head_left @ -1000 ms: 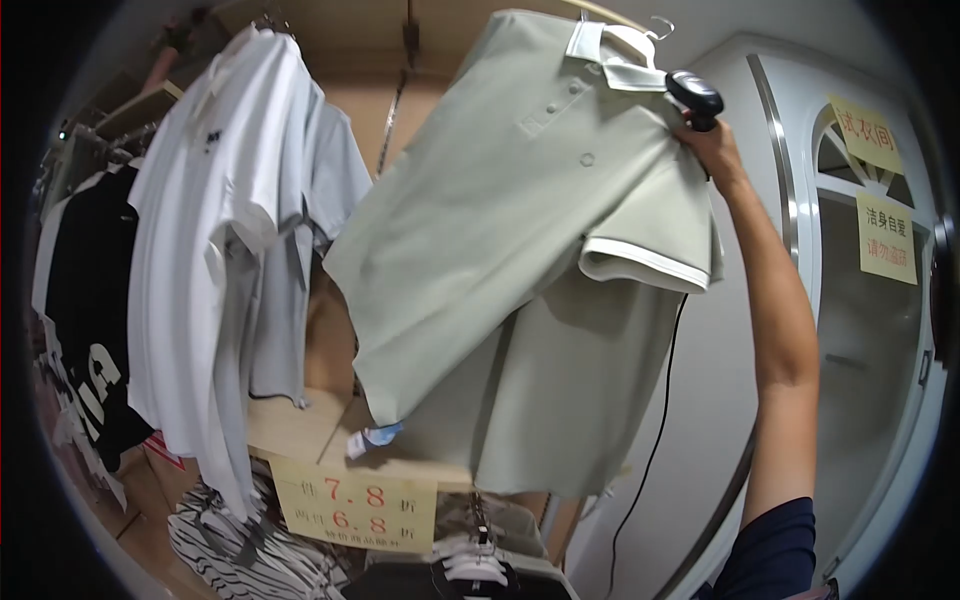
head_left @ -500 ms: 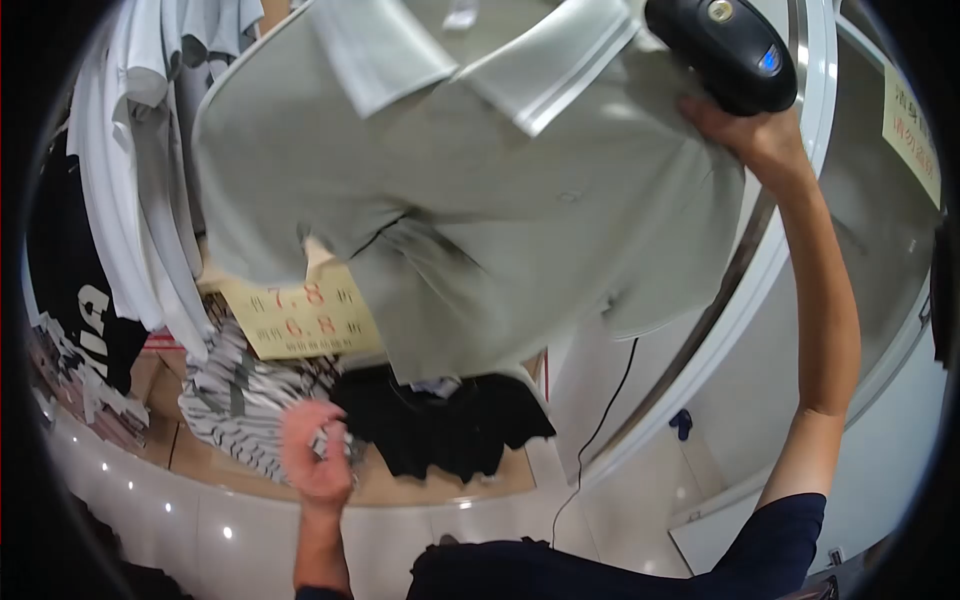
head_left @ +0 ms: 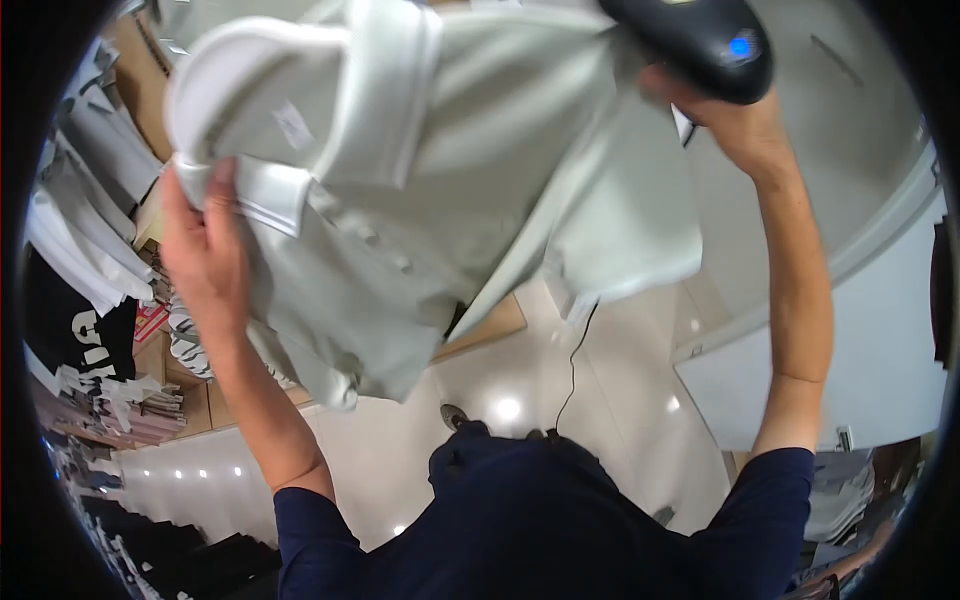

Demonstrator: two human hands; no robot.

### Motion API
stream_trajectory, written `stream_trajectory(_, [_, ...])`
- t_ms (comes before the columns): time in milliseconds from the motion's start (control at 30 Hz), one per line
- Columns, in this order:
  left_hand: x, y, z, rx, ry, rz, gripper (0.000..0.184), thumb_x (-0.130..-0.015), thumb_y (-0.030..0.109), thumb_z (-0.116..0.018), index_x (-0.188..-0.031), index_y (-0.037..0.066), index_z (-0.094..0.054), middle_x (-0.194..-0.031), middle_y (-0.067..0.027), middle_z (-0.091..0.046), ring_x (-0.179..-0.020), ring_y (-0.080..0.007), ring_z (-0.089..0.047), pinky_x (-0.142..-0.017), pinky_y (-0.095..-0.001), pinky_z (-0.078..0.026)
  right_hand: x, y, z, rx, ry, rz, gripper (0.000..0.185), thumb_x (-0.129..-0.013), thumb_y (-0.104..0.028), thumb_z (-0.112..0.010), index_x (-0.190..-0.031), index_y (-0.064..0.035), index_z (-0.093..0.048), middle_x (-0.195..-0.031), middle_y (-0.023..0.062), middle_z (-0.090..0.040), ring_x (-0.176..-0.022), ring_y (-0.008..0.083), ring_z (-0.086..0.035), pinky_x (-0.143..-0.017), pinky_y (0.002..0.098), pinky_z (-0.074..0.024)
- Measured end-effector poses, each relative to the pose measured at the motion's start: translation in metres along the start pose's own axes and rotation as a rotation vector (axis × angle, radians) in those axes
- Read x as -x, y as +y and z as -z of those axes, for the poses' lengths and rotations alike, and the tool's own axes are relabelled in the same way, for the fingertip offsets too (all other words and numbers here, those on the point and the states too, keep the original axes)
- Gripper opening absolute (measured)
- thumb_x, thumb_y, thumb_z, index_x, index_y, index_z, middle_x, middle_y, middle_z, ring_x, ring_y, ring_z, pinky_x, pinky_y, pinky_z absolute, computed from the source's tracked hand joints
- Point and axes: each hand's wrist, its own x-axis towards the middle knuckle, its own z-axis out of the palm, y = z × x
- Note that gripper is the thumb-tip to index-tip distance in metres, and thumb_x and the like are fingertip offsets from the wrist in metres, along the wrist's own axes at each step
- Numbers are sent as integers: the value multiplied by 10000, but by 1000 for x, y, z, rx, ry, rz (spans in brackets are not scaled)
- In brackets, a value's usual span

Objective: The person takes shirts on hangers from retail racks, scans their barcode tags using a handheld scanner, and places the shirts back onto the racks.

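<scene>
A pale grey-green polo shirt (head_left: pixel 500 130) with a white collar (head_left: pixel 385 100) spreads across the upper middle, partly blurred by motion. My left hand (head_left: pixel 205 245) is closed on the left collar point, thumb on top of the cloth. At upper right, my right hand (head_left: pixel 735 125) is closed round a black handheld appliance (head_left: pixel 705 45) with a lit blue spot, which looks like a garment steamer. Its grip is mostly hidden by my hand, and its head lies against the shirt's shoulder side. Buttons (head_left: pixel 370 232) run down the shirt front.
White and grey garments (head_left: pixel 85 220) hang at left beside a black printed one (head_left: pixel 75 320). Wooden shelving (head_left: pixel 205 405) stands below them. A thin black cord (head_left: pixel 572 365) hangs toward the floor. A white cabinet-like panel (head_left: pixel 800 350) is at right, and dark clothes (head_left: pixel 180 535) lie lower left.
My left hand has risen from below the shirt and taken hold of its collar. The shirt has turned, with its collar now toward the left. The appliance has shifted slightly left.
</scene>
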Motion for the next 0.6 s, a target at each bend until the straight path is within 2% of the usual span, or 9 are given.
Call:
stream_trajectory(33, [-4,8,1,14,1,-9,290,-999,268,-631,-1139,14,-612,-918,-34,-651,-833,-79,-545,-771,-224,-443,11,35,-1,-379,121,72,252,-845,-146,-789,-1033,-6,-699,-868,18,-703,-724,96,-612,-675,255,-499])
stream_trajectory(100, [-17,13,11,-27,-12,-54,284,-1013,281,-611,-1111,14,-622,-937,-11,-649,-858,-68,-543,-792,-211,-435,65,89,7,-430,154,-46,239,-914,-184,-677,-1084,-19,-650,-929,65,-678,-753,104,-606,-641,243,-485])
stream_trajectory(167, [-31,8,15,7,-27,-98,288,-1015,273,-608,-1135,12,-626,-967,-18,-664,-872,-63,-554,-791,-206,-439,130,129,-24,-640,276,-300,284,-901,-239,-692,-1088,-41,-611,-897,67,-663,-707,97,-597,-561,245,-481])
stream_trajectory(200, [-36,14,15,-15,-14,-116,286,-1018,267,-605,-1145,12,-627,-976,-19,-668,-874,-62,-557,-790,-203,-438,170,160,-39,-665,203,-459,314,-880,-275,-733,-1046,-32,-624,-945,65,-685,-789,104,-628,-577,263,-506])
stream_trajectory(233, [-42,16,16,-12,-27,-116,280,-1022,247,-598,-1165,9,-631,-996,-26,-680,-887,-60,-570,-804,-201,-446,216,197,-62,-618,111,-679,395,-881,-297,-734,-1143,-25,-621,-1024,86,-686,-865,141,-650,-639,286,-539])
stream_trajectory(267, [-53,5,18,-9,-25,-144,304,-1032,244,-578,-1232,22,-634,-1097,-54,-683,-989,-103,-603,-893,-229,-451,275,250,-106,-550,166,-913,482,-900,-331,-709,-1251,-17,-608,-1135,116,-679,-990,191,-659,-789,333,-560])
stream_trajectory(300, [-54,14,13,21,-34,-208,291,-1039,214,-559,-1229,5,-630,-1102,-63,-682,-992,-104,-603,-901,-225,-446,333,288,-135,-934,28,-1076,572,-932,-385,-656,-1357,-15,-554,-1235,145,-657,-1101,238,-645,-933,387,-530])
stream_trajectory(433, [-50,43,1,-200,-83,-266,319,-1047,231,-529,-1253,10,-632,-1157,-81,-684,-1060,-150,-612,-946,-262,-442,397,239,-186,-1412,7,-1340,594,-955,-433,-609,-1373,-17,-534,-1262,150,-650,-1136,249,-638,-984,402,-509])
stream_trajectory(600, [-47,49,-4,-336,-75,-248,366,-1036,337,-533,-1254,66,-649,-1148,-103,-681,-1041,-219,-625,-945,-306,-446,444,214,-258,-1633,-185,-1309,652,-943,-492,-614,-1384,-22,-518,-1277,146,-643,-1145,256,-637,-1008,414,-495])
